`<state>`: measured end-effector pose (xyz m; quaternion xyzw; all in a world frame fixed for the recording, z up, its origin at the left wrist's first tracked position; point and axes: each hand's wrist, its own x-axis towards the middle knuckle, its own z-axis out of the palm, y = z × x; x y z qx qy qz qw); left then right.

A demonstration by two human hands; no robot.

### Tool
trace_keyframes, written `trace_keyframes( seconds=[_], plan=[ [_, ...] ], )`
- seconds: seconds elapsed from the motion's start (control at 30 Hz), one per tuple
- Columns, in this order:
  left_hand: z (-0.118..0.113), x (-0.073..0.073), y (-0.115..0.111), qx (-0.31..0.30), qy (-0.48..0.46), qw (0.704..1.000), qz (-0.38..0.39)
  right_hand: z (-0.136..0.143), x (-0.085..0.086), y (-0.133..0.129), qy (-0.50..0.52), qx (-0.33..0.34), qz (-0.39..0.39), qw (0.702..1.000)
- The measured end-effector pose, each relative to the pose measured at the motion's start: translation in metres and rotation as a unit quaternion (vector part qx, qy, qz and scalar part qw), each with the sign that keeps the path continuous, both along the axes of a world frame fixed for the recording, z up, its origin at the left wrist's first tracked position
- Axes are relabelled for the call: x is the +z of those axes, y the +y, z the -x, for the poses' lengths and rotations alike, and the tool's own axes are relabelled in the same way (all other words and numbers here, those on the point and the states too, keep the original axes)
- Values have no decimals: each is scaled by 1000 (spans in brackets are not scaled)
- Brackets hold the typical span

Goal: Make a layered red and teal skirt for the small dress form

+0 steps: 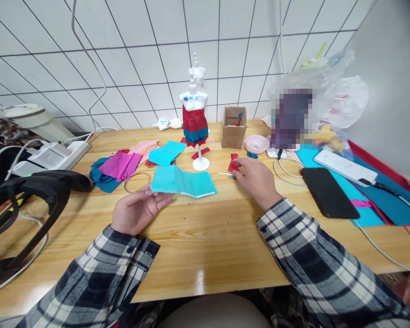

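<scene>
My left hand point(135, 210) pinches the left end of a turquoise crepe-paper piece point(182, 181) between thumb and fingers, holding it just over the table. A narrow white strip runs along part of that piece's lower edge. Further right, my right hand point(254, 178) is on the table with thumb and fingertips closed together. A thin white strip point(226, 173) pokes out left of these fingertips, and a small red scrap point(231, 163) lies against them. What the fingertips grip is hidden. Behind stands a small white dress form point(194, 100) wearing a red and blue paper skirt point(194, 125).
Coloured sheets point(121, 165) lie at left, near a black headset frame point(37, 218) and a power strip point(59, 157). A cardboard box point(234, 134) and pink bowl point(257, 143) stand at the back. To the right are a phone point(329, 192), a white power bank point(345, 166) and cables.
</scene>
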<state>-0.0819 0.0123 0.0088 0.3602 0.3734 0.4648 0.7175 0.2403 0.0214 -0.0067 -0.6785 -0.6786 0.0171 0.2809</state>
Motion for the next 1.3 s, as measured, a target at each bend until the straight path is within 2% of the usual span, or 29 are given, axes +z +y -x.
trace_keyframes(
  seconds=[0.07, 0.1, 0.13, 0.2, 0.23, 0.27, 0.33, 0.37, 0.43, 0.47, 0.5, 0.53, 0.6, 0.63, 0.67, 0.73, 0.9, 1.1, 1.3],
  plan=[
    [13, -1, 3, 5, 42, 999, 20, 13, 2, -6, -28, 32, -49, 998],
    [19, -2, 4, 2, 66, 997, 29, 21, 2, -9, -26, 74, -66, 995],
    [23, -2, 5, -5, 88, 996, 34, 31, 2, -13, -17, 145, -68, 987],
    [28, -2, 7, -27, 137, 990, 32, 47, 0, -18, -8, 317, -33, 948],
    [30, -2, 8, -43, 170, 984, 25, 52, -2, -20, -23, 369, -4, 929],
    [32, -1, 8, -59, 215, 975, 13, 55, -3, -21, -39, 390, 21, 920],
    [35, 0, 9, -55, 352, 934, -30, 53, -2, -21, -82, 372, 56, 923],
    [37, 1, 10, -29, 437, 897, -63, 49, -1, -21, -101, 348, 62, 930],
    [39, 3, 10, 64, 585, 794, -153, 40, 2, -20, -129, 305, 61, 942],
    [38, 4, 10, 106, 625, 745, -210, 36, 4, -20, -132, 293, 55, 945],
    [35, 4, 10, 124, 640, 708, -271, 34, 6, -20, -129, 288, 49, 948],
    [31, 4, 10, 105, 633, 691, -334, 34, 7, -20, -121, 290, 42, 948],
    [19, 2, 10, -11, 589, 682, -434, 38, 8, -22, -101, 307, 36, 946],
    [11, 1, 10, -77, 576, 674, -456, 41, 7, -22, -95, 317, 37, 943],
    [4, -1, 11, -119, 571, 665, -466, 44, 5, -22, -93, 325, 41, 940],
    [-7, -3, 13, -162, 572, 650, -474, 48, 1, -21, -100, 329, 53, 938],
    [-12, -5, 20, -203, 563, 640, -482, 46, -3, -17, -125, 319, 72, 937],
    [-2, -8, 17, -199, 598, 597, -496, 47, 0, -19, -120, 324, 82, 935],
    [3, -11, 13, -193, 616, 571, -506, 47, -3, -17, -108, 346, 67, 930]
  ],
)
